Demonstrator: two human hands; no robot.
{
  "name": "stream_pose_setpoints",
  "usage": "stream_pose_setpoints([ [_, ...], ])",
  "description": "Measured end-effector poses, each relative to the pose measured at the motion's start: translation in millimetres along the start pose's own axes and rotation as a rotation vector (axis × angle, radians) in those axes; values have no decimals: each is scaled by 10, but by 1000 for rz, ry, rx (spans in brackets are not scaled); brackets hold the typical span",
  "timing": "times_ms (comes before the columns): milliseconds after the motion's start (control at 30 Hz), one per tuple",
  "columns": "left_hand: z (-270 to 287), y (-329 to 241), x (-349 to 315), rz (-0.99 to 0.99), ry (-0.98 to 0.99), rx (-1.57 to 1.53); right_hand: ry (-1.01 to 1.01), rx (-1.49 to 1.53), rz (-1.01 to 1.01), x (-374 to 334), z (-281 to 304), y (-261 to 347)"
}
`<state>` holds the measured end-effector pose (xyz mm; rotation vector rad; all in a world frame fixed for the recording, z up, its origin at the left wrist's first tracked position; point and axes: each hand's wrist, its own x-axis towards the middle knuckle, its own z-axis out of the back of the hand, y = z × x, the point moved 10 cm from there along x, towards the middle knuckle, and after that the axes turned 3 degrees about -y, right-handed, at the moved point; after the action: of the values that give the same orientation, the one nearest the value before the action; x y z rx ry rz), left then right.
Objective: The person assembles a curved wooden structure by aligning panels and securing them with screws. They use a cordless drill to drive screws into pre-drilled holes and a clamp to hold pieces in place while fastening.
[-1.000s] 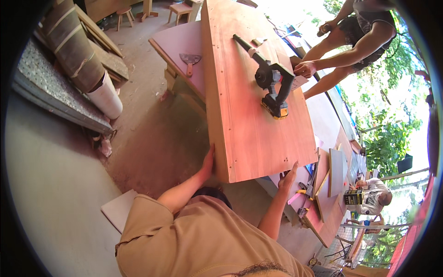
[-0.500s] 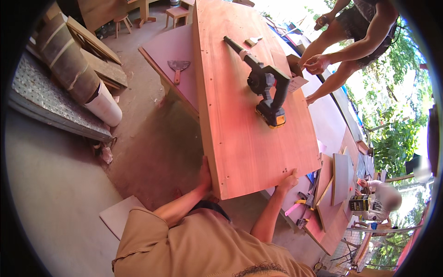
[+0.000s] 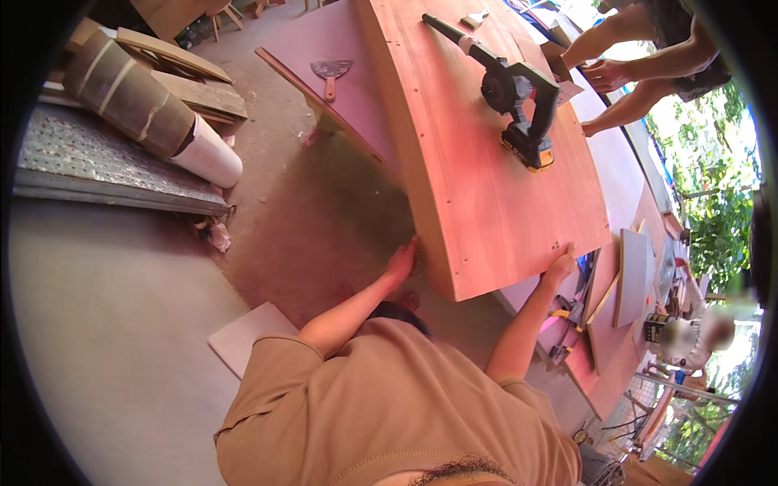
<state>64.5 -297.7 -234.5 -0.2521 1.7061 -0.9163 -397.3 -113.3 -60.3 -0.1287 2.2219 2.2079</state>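
Wooden piece (image 3: 510,206), broad and thick-sided, reaches away from the fingers of both hands. Left hand (image 3: 403,261) at its left side, by the near corner; spread of those fingers cannot be told. Right hand (image 3: 561,265) closed on the near edge, toward the right corner, one digit over the top face, other fingers mostly hidden.

Black power tool (image 3: 506,91), yellow on its battery, lies on the top face, ahead of and between the two sets of fingers. Small brush (image 3: 476,18) farther ahead, same face. Scraper (image 3: 331,73) ahead and left of the left fingers, on pale tabletop (image 3: 356,105). Co-worker's hand (image 3: 606,75) ahead and right of the right fingers. Clamps (image 3: 565,350) nearer the body than the right fingers; grey board (image 3: 631,279) to their right. Large roll (image 3: 130,97) well left of the left fingers.
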Motion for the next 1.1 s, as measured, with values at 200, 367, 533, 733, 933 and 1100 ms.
stream_pose_setpoints([
  [200,1521,21,-235,-38,32,53,-45,-3,-12,0,16,-22],
  [367,2884,-25,-276,-24,-175,-41,-141,-346,140,188,231,-39],
  [533,3500,-681,-32,-222,-317,-77,-96,-1106,373,480,277,47],
  [733,3369,-2022,642,-494,-314,-67,-211,-1278,94,379,503,110],
  [933,3379,-3473,1298,-714,-297,81,-392,-1391,18,68,556,378],
  [1100,3238,-4760,1615,-960,-328,175,-713,-1629,312,-305,425,642],
])
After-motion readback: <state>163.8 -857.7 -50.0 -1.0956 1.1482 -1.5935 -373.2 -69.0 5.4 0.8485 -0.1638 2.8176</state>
